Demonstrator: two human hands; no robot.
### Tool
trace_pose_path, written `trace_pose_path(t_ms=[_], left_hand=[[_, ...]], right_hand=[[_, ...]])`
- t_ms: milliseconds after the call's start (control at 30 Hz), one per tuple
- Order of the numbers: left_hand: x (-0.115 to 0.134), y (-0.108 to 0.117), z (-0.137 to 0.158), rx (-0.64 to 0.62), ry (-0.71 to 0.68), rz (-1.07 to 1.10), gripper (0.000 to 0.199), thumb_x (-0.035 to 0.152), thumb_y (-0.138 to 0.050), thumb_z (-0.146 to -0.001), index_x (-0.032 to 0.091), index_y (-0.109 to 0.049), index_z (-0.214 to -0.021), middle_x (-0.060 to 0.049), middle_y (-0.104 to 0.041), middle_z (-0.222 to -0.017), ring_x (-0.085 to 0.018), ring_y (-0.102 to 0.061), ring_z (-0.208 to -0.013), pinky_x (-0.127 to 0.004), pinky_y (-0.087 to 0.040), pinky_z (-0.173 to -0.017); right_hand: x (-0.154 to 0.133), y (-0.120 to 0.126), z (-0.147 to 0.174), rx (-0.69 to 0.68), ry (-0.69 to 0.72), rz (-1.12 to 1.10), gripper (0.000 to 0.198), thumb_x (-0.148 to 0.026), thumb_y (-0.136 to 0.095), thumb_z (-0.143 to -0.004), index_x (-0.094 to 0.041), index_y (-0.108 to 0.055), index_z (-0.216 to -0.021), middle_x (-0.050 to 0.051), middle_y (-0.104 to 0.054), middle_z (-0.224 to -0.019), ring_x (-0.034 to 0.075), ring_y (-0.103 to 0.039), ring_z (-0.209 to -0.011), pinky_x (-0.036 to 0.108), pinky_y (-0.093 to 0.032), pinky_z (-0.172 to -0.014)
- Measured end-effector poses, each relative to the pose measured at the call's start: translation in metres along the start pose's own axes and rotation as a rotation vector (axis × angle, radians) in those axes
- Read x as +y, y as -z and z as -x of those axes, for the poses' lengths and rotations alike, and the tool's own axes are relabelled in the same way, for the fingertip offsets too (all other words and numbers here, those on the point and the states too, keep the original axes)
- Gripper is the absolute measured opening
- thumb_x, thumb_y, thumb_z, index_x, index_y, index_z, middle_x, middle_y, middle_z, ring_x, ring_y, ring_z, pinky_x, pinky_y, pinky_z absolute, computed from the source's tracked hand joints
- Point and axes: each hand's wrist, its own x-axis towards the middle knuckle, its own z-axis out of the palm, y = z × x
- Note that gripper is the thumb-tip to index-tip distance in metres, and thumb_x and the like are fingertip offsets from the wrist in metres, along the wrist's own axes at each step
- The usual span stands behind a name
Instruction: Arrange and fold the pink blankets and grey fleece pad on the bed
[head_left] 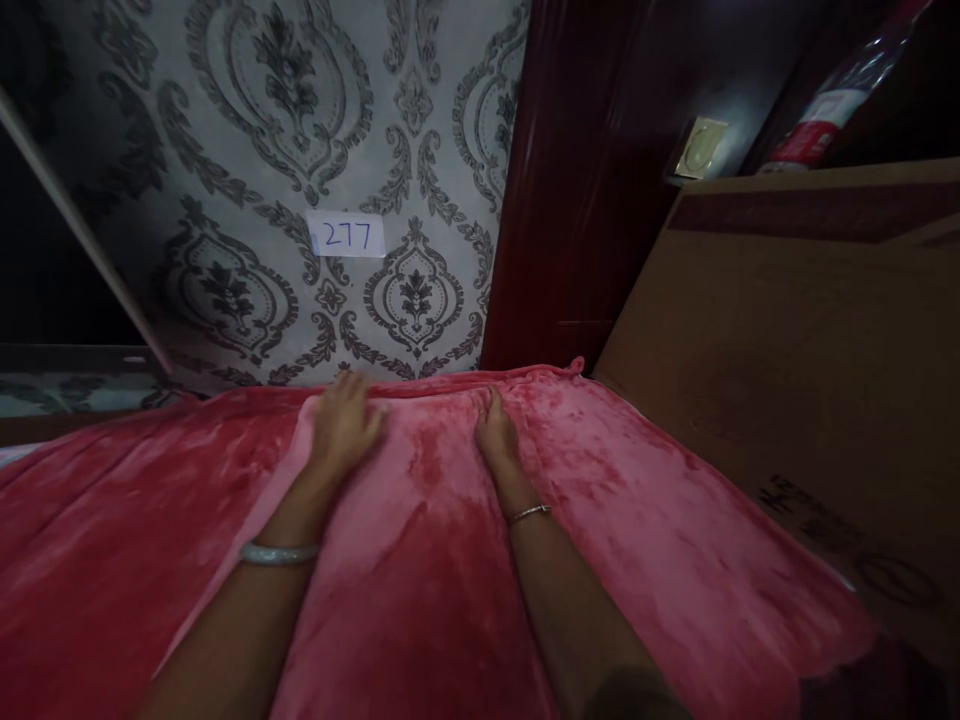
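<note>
A plush blanket [427,600] in pink and red spreads under both my arms, with a paler folded panel running down its middle. My left hand [345,425], slightly blurred, lies on the panel's far left corner, its thumb held apart from the fingers. Beside the panel's far right edge, my right hand [497,432] rests on the cloth with its fingers stretched forward. Neither hand visibly grips the fabric. A pale bangle [279,553] circles my left wrist, and a thin bracelet [530,512] is on the right one.
Patterned wallpaper [416,290] with a paper label [346,234] reading 277 rises behind the blanket. A dark red wooden panel [570,200] adjoins it. On the right stands a cardboard box [787,350], with a bottle [817,125] above it. A dark screen [60,260] is at left.
</note>
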Motion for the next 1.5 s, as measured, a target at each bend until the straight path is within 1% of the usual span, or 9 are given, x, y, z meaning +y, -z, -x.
trace_pose_path(t_ms=[67,133,200,467,667,967,1167,1333,1500], left_hand=[[0.021,-0.013,0.006,-0.245,-0.188,-0.008,0.065,0.051,-0.043,-0.094,0.021,-0.047,-0.151,-0.013,-0.037,-0.163,-0.035,-0.025,-0.153,-0.058,-0.016,-0.125],[0.034,-0.027,0.012,-0.411,-0.231,-0.009,0.065,0.057,-0.041,-0.095,0.028,-0.043,-0.154,-0.009,-0.032,-0.166,-0.035,-0.022,-0.155,-0.064,-0.011,-0.124],[0.037,-0.037,0.016,-0.474,-0.215,-0.010,0.066,0.057,-0.038,-0.097,0.029,-0.039,-0.156,-0.009,-0.030,-0.166,-0.035,-0.021,-0.155,-0.067,-0.009,-0.123],[0.033,-0.034,0.014,-0.500,-0.185,-0.015,0.068,0.061,-0.036,-0.097,0.029,-0.035,-0.158,-0.007,-0.025,-0.168,-0.032,-0.017,-0.157,-0.064,-0.006,-0.124],[0.031,-0.035,0.012,-0.561,-0.172,0.036,0.076,0.065,-0.039,-0.094,0.029,-0.029,-0.160,-0.007,-0.016,-0.170,-0.032,-0.009,-0.158,-0.064,-0.005,-0.124],[0.028,-0.038,0.008,-0.550,-0.190,0.019,0.075,0.061,-0.044,-0.094,0.029,-0.028,-0.160,-0.007,-0.018,-0.170,-0.032,-0.009,-0.158,-0.064,-0.005,-0.123],[0.029,-0.042,0.006,-0.519,-0.205,0.008,0.072,0.057,-0.043,-0.095,0.029,-0.029,-0.160,-0.008,-0.019,-0.170,-0.033,-0.012,-0.158,-0.063,-0.009,-0.123],[0.030,-0.046,0.005,-0.520,-0.218,0.018,0.072,0.057,-0.042,-0.096,0.027,-0.028,-0.160,-0.008,-0.018,-0.170,-0.034,-0.012,-0.157,-0.064,-0.008,-0.123],[0.029,-0.050,0.005,-0.502,-0.219,0.024,0.073,0.062,-0.037,-0.097,0.028,-0.027,-0.160,-0.008,-0.018,-0.171,-0.035,-0.012,-0.157,-0.063,-0.009,-0.122]], right_hand=[[0.001,-0.001,-0.001,-0.005,-0.002,-0.009,0.053,-0.022,-0.040,-0.102,-0.020,-0.040,-0.155,0.014,-0.070,-0.124,0.026,-0.068,-0.112,0.035,-0.051,-0.096],[0.003,-0.002,-0.002,-0.002,-0.001,-0.025,0.054,-0.019,-0.042,-0.099,-0.020,-0.042,-0.153,0.013,-0.071,-0.123,0.026,-0.069,-0.111,0.035,-0.050,-0.097],[0.004,-0.003,-0.003,0.010,0.002,-0.056,0.054,-0.017,-0.044,-0.097,-0.019,-0.045,-0.151,0.013,-0.071,-0.122,0.025,-0.068,-0.112,0.034,-0.050,-0.098],[0.010,-0.004,-0.011,0.057,0.001,-0.254,0.050,-0.016,-0.045,-0.097,-0.012,-0.049,-0.147,0.016,-0.065,-0.135,0.021,-0.062,-0.126,0.030,-0.046,-0.104],[0.010,-0.005,-0.012,0.089,-0.030,-0.334,0.048,-0.011,-0.047,-0.095,-0.010,-0.053,-0.142,0.017,-0.066,-0.133,0.019,-0.063,-0.124,0.028,-0.047,-0.103],[0.009,0.005,-0.008,0.067,-0.053,-0.338,0.045,-0.015,-0.050,-0.094,-0.010,-0.056,-0.138,0.016,-0.067,-0.132,0.019,-0.065,-0.120,0.027,-0.048,-0.101],[0.027,0.024,0.023,-0.019,-0.054,-0.253,0.053,-0.024,-0.056,-0.093,-0.014,-0.049,-0.145,0.012,-0.066,-0.133,0.021,-0.064,-0.120,0.029,-0.048,-0.102],[0.042,0.033,0.062,-0.054,0.076,-0.060,0.063,-0.018,-0.052,-0.094,-0.015,-0.036,-0.155,0.013,-0.068,-0.127,0.026,-0.066,-0.114,0.038,-0.049,-0.103],[0.043,0.034,0.064,-0.041,0.070,-0.077,0.055,-0.016,-0.049,-0.096,-0.014,-0.043,-0.150,0.014,-0.067,-0.130,0.026,-0.064,-0.119,0.040,-0.047,-0.106]])
